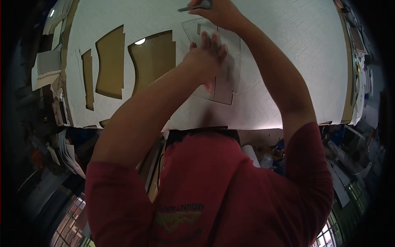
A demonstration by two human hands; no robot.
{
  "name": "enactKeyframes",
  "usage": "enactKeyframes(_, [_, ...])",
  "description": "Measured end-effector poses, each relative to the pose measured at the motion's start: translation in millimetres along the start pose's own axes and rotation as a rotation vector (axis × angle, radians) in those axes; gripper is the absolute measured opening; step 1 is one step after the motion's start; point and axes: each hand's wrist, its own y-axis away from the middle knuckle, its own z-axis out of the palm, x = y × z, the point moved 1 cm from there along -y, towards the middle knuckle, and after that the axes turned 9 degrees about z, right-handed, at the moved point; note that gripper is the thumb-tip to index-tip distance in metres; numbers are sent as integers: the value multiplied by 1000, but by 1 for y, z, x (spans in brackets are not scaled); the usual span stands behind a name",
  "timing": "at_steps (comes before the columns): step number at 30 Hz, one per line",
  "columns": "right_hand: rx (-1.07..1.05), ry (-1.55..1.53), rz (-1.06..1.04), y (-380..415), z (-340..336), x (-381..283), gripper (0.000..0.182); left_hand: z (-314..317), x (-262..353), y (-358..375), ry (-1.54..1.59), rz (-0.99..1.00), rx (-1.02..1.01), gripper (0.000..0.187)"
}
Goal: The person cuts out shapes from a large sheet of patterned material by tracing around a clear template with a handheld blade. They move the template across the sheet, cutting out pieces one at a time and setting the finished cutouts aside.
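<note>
My left hand (pixel 206 55) lies on a clear, thin template (pixel 224 95), fingers spread and pressing it onto a pale patterned sheet (pixel 263 57). The template has straight and stepped edges and small slots; its middle is hidden under the hand. Just beyond, at the template's far end, my right hand (pixel 218 12) is closed around a grey knife-like tool (pixel 201 5). The thin tip of this tool points left, close over the sheet. Left of my left hand, curved openings (pixel 110 64) in the sheet show a brown surface beneath.
The sheet covers a broad table with brown edges (pixel 349 94). Stacked cardboard and paper pieces (pixel 48 68) crowd the left side, with more sheets along the right (pixel 360 61). Below the near edge are a white roll (pixel 250 154) and assorted clutter.
</note>
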Motion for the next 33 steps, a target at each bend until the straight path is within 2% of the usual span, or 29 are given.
enactKeyframes(2, [82,22,0,23,-13,-18,18,-4,0,1,12,9,-8,129])
enactKeyframes(4, [276,-232,268,69,-33,-13,19,-5,-2,5,-19,37,-12,129])
enactKeyframes(6, [486,-226,402,121,-46,-24,19,-6,-5,6,-42,88,-8,128])
enactKeyframes(7, [520,-194,416,147,-45,-36,19,-5,-9,6,-66,96,-1,126])
enactKeyframes(9, [655,-206,587,198,-35,-61,19,-1,-14,4,-76,147,7,125])
enactKeyframes(10, [687,-179,609,219,-24,-76,19,-2,-17,2,-126,146,-2,128])
enactKeyframes(12, [711,-166,731,259,4,-103,21,0,-17,1,-176,192,-20,132])
enactKeyframes(15, [562,-166,778,293,53,-135,22,-8,-16,8,-232,231,26,123])
enactKeyframes(16, [486,-69,770,298,67,-140,22,-13,-14,9,-275,276,-5,125])
enactKeyframes(17, [507,-60,776,299,77,-144,22,-15,-13,11,-317,316,-36,128])
enactKeyframes(19, [367,151,745,295,98,-155,22,0,-17,3,-348,347,1,130])
enactKeyframes(21, [406,153,728,289,115,-155,23,4,-19,-4,-380,363,42,132])
enactKeyframes(24, [427,234,645,279,127,-163,24,-3,-20,-3,-367,322,-22,132])
enactKeyframes(30, [480,304,614,271,142,-158,21,-4,-34,-7,-388,424,-32,133])
enactKeyframes(33, [547,325,598,264,147,-160,18,1,-40,-17,-407,475,28,132])
